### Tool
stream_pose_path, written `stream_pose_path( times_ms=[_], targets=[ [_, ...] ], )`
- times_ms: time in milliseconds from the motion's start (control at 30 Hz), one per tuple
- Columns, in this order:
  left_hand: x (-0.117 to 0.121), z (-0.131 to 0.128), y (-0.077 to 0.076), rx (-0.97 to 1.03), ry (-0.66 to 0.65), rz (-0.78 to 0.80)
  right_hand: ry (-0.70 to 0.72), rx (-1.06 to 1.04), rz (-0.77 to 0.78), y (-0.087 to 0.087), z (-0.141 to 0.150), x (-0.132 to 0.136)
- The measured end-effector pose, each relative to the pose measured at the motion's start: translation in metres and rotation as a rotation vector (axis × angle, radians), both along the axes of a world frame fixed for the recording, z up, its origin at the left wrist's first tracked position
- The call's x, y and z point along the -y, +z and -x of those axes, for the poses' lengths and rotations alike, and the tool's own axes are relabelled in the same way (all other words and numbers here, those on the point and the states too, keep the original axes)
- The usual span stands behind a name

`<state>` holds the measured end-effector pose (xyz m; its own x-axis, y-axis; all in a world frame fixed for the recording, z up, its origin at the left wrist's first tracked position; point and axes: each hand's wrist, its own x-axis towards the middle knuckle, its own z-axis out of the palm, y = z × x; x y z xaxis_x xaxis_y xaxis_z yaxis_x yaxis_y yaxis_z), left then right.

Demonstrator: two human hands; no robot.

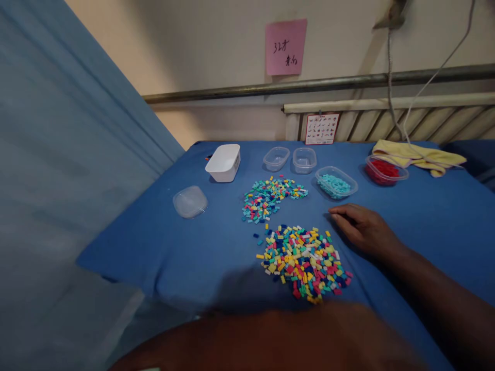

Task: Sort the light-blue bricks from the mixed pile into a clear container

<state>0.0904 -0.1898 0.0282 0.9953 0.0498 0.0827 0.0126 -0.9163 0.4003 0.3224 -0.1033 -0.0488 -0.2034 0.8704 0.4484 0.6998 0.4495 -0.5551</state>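
My right hand point(361, 226) lies palm down on the blue cloth, fingers stretched flat and holding nothing, just right of the near pile of small mixed-colour bricks point(305, 263). A second, smaller pile of bricks point(270, 198) sits farther back. My left forearm point(270, 340) fills the bottom of the view as a blurred shape; its hand and fingers do not show. Behind my right hand stands a clear tub of pale blue bricks point(335, 183), and farther right a clear tub of red bricks point(384, 171).
Two clear tubs point(276, 158) point(304, 159), a white tub point(224, 162) and a clear lid point(190, 202) rest on the blue table point(216, 242). A yellow cloth point(417, 154) lies at the back right. A blue curtain point(69, 154) hangs left; a radiator point(406, 123) lines the wall.
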Motion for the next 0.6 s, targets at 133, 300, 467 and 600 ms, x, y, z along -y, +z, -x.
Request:
stream_pose_path(
  times_ms=[133, 300, 467, 600],
  targets=[
    [-0.087, 0.064, -0.004, 0.102, 0.706, -0.193, 0.014, -0.063, 0.025, 0.0, -0.001, -0.001],
    [-0.167, 0.117, -0.031, -0.221, 1.047, -0.261, 0.009, -0.1, 0.053, -0.003, -0.002, -0.003],
    [-0.184, 0.103, -0.047, -0.249, 1.009, -0.301, 0.027, -0.099, 0.074, -0.004, -0.004, -0.005],
    [-0.198, 0.082, -0.047, -0.207, 1.041, -0.324, 0.024, -0.108, 0.079, -0.002, -0.003, -0.006]
  ],
)
